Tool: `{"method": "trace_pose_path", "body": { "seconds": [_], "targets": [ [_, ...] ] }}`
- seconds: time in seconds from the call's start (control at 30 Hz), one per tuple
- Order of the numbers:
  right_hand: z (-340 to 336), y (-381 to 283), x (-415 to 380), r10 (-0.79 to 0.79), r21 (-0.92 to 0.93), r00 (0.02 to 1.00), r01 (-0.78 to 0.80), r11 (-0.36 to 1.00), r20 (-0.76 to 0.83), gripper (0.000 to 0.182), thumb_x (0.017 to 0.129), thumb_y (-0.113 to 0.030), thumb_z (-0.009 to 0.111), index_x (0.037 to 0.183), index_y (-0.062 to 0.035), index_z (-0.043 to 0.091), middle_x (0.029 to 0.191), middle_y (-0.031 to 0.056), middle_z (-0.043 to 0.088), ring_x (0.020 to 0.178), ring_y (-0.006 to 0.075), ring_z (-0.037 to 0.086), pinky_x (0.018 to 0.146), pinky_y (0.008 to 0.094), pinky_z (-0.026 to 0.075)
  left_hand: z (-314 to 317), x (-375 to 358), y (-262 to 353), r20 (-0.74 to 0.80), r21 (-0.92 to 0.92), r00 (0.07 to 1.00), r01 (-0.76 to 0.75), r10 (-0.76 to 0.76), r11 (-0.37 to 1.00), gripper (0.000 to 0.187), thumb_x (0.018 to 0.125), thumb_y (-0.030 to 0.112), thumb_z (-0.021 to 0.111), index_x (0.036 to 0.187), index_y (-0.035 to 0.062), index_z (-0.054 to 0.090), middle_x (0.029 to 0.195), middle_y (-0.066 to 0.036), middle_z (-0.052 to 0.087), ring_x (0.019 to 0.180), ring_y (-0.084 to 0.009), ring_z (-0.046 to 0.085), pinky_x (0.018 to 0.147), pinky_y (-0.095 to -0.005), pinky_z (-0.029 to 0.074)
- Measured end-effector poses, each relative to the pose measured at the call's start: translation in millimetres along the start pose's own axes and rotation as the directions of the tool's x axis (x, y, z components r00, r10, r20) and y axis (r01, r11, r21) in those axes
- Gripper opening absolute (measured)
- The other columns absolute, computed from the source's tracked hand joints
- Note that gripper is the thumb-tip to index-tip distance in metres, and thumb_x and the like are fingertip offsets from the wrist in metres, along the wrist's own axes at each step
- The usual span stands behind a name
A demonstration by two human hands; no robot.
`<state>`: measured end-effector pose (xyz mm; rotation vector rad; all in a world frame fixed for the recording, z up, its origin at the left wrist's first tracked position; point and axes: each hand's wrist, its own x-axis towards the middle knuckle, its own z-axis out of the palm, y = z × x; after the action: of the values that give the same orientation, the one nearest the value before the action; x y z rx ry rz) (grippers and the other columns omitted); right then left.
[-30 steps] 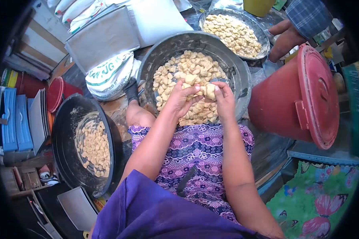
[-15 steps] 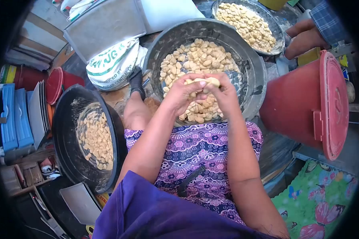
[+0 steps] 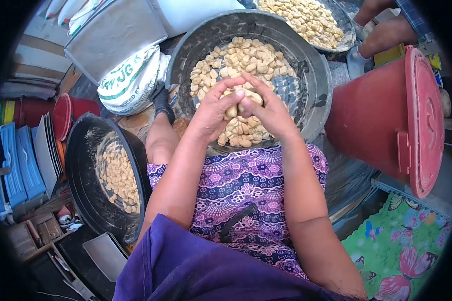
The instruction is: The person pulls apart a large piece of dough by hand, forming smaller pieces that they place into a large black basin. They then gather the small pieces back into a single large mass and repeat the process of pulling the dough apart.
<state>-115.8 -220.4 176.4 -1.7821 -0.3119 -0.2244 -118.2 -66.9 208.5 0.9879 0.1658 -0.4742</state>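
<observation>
Over the large black basin (image 3: 314,100) my two hands meet, thumbs close together. My left hand (image 3: 212,111) is curled around pale, dough-like pieces (image 3: 231,111). Fingers of my right hand (image 3: 272,111) are bent around a similar pale piece (image 3: 251,100) and touch those of the left. Beneath them, many pale yellowish pieces (image 3: 251,54) are spread over the basin's floor. Exactly how many pieces lie between my palms is hidden by the fingers.
A second black basin (image 3: 80,170) with pale pieces stands at the left, a third round tray (image 3: 350,37) at the top. Right of me is a red lidded bucket (image 3: 369,118). A white sack (image 3: 128,85) lies upper left. Another person's legs (image 3: 389,37) show upper right.
My hands have opened somewhat and show more of the pale pieces between them. The whole view has shifted slightly, and the other person's limbs at the upper right appear in a different position.
</observation>
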Motion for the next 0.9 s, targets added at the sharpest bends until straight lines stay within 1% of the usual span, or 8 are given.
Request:
{"method": "trace_pose_path", "body": {
  "seconds": [0.07, 0.23, 0.27, 0.33, 0.47, 0.63, 0.7, 0.9],
  "targets": [
    [-13.3, -11.3, 3.6, 0.463, 0.298, 0.863, -0.505, 0.810, 0.203, 0.024, 0.087, -0.020, 0.057, 0.103, -0.0026, 0.060, 0.090, 0.0073, 0.060, 0.068, 0.0120, 0.058, 0.063, 0.0237, 0.049, -1.9, 3.4, -1.6, -0.016, 0.044, 1.000, 0.018, -0.018, 0.999, 0.023, 0.083, 0.008, 0.059, 0.104, 0.0034, 0.054, 0.091, -0.007, 0.059, 0.076, -0.0134, 0.059, 0.065, -0.0256, 0.051],
    [-33.8, 19.0, 11.3, 0.478, 0.509, 0.815, -0.274, 0.816, -0.328, 0.023, 0.084, -0.016, 0.060, 0.102, -0.0014, 0.060, 0.101, 0.0109, 0.060, 0.080, 0.0180, 0.061, 0.075, 0.0267, 0.050, -3.3, 2.9, 2.0, -0.066, 0.204, 0.998, 0.015, -0.001, 0.979, 0.021, 0.080, 0.005, 0.061, 0.100, 0.0025, 0.056, 0.087, -0.006, 0.058, 0.073, -0.0123, 0.057, 0.062, -0.0247, 0.049],
    [-35.3, 23.5, 8.8, 0.478, 0.508, 0.814, -0.274, 0.817, -0.329, 0.023, 0.084, -0.016, 0.060, 0.102, -0.0014, 0.060, 0.101, 0.0109, 0.060, 0.080, 0.0180, 0.061, 0.075, 0.0267, 0.050, -4.9, 3.7, 1.3, -0.083, 0.223, 0.997, 0.015, 0.004, 0.975, 0.021, 0.082, 0.008, 0.060, 0.102, 0.0026, 0.056, 0.088, -0.007, 0.059, 0.075, -0.0127, 0.058, 0.063, -0.0243, 0.050],
    [-34.0, 12.9, 6.7, 0.101, -0.223, 0.988, -0.126, 0.967, -0.118, 0.034, 0.079, -0.014, 0.063, 0.112, -0.0089, 0.058, 0.119, 0.0144, 0.053, 0.108, 0.0258, 0.053, 0.094, 0.0324, 0.040, -7.4, 7.2, -2.1, -0.093, 0.170, 0.996, 0.009, 0.007, 0.985, 0.022, 0.085, 0.013, 0.058, 0.104, 0.0018, 0.055, 0.090, -0.008, 0.059, 0.075, -0.0131, 0.058, 0.063, -0.0249, 0.050],
    [-8.9, -10.9, -1.6, 0.168, 0.258, 0.950, -0.237, 0.937, 0.264, 0.037, 0.077, -0.014, 0.064, 0.114, -0.0152, 0.060, 0.127, 0.0159, 0.048, 0.121, 0.0275, 0.043, 0.101, 0.0332, 0.032, 3.6, 3.0, -1.8, -0.146, 0.068, 0.989, 0.035, -0.025, 0.997, 0.035, 0.092, 0.028, 0.047, 0.113, 0.0001, 0.050, 0.095, -0.011, 0.059, 0.078, -0.0145, 0.059, 0.062, -0.0269, 0.050],
    [-10.1, -3.1, 4.8, 0.331, 0.010, 0.938, -0.333, 0.943, 0.106, 0.040, 0.080, -0.018, 0.063, 0.117, -0.0065, 0.055, 0.115, 0.0113, 0.057, 0.109, 0.0211, 0.052, 0.094, 0.0308, 0.038, -11.4, 2.7, 5.9, -0.106, 0.111, 0.989, 0.115, -0.103, 0.987, 0.042, 0.093, 0.034, 0.043, 0.121, 0.0023, 0.045, 0.102, -0.010, 0.057, 0.083, -0.0159, 0.058, 0.062, -0.0284, 0.052],
    [7.3, -5.7, -3.8, -0.109, -0.132, 0.986, 0.125, 0.983, 0.123, 0.029, 0.078, -0.015, 0.063, 0.106, -0.0077, 0.061, 0.101, 0.0117, 0.062, 0.096, 0.0228, 0.058, 0.085, 0.0332, 0.044, -13.0, 5.3, 1.5, -0.043, 0.034, 0.989, 0.141, -0.140, 0.989, 0.044, 0.093, 0.036, 0.042, 0.122, 0.0029, 0.043, 0.104, -0.010, 0.056, 0.086, -0.0161, 0.057, 0.062, -0.0287, 0.052],
    [16.7, 0.4, -7.3, 0.244, 0.121, 0.966, -0.254, 0.960, 0.087, 0.022, 0.079, -0.011, 0.061, 0.100, -0.0050, 0.060, 0.093, 0.0107, 0.061, 0.088, 0.0209, 0.059, 0.074, 0.0328, 0.046, -1.7, 0.5, 2.8, 0.014, 0.263, 0.987, 0.153, -0.162, 0.953, 0.037, 0.090, 0.024, 0.052, 0.119, 0.0013, 0.048, 0.105, -0.008, 0.053, 0.093, -0.0161, 0.055, 0.070, -0.0302, 0.054]
  ]
}}
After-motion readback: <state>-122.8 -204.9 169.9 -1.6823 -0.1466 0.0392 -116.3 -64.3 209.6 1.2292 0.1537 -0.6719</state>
